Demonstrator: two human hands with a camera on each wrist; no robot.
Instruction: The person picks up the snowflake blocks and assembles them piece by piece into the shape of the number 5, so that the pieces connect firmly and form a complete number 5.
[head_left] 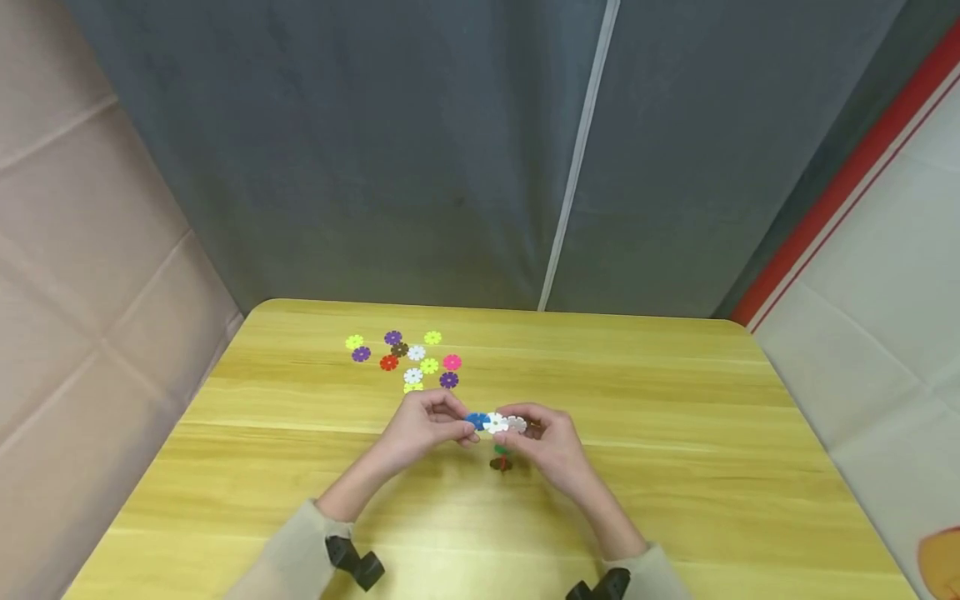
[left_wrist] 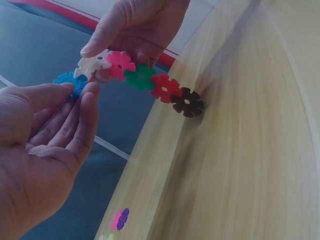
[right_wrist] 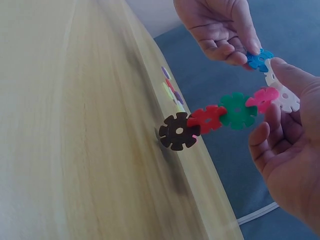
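Both hands are up over the middle of the tabletop (head_left: 675,467), working one chain of plastic snowflake discs (left_wrist: 145,82) between them. Left hand (head_left: 423,429) pinches the blue disc (head_left: 476,421) at the chain's end w/ thumb and fingertips; in the left wrist view the other fingers lie fairly straight, palm up. Right hand (head_left: 543,442) pinches the white disc (head_left: 496,423) next to it — thumb on top, fingers curled underneath. From there the chain runs down and away from the hands: pink disc (right_wrist: 262,97), green disc (right_wrist: 237,110), red disc (right_wrist: 207,119), then brown disc (right_wrist: 178,131) at the bottom, which hangs just at the tabletop; can't tell if it touches. Each disc slots edge-on into the next. Beyond the hands, toward the far edge, a loose scatter of discs (head_left: 408,360) lies flat — yellow-green, purple, white, red, brown, pink, some touching. Behind the tabletop hangs a grey curtain (head_left: 420,150). Beige sleeves (head_left: 296,550) cover both forearms.
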